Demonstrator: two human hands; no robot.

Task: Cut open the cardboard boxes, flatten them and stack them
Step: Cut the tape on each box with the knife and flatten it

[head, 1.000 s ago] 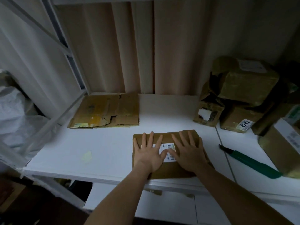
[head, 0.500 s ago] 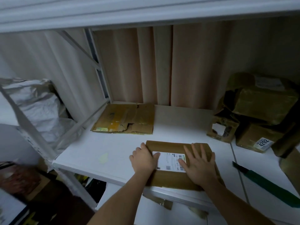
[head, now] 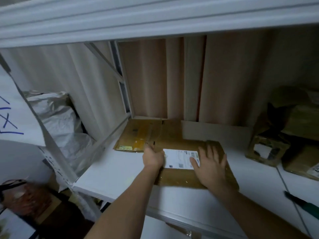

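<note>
Dim shelving, white counter (head: 120,171): flattened box (head: 193,173) near front edge, overlapping stacked cardboard (head: 138,135) at back-left corner; left hand (head: 152,156) gripping its left edge, right hand (head: 211,167) spread flat on top; probably light, stiff, slippery with tape, best taken by edges.

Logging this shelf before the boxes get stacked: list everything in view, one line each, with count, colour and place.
Flattened box: one, brown with a white label, shelf front, under both hands.
Flattened cardboard stack: brown, back left of the shelf.
Uncut boxes: several, brown, right side.
Knife: one, green handle, right edge.
Shelf: white.
Bag: one, silvery, left.
Left hand: grips the box's left edge.
Right hand: flat on the box.
</note>
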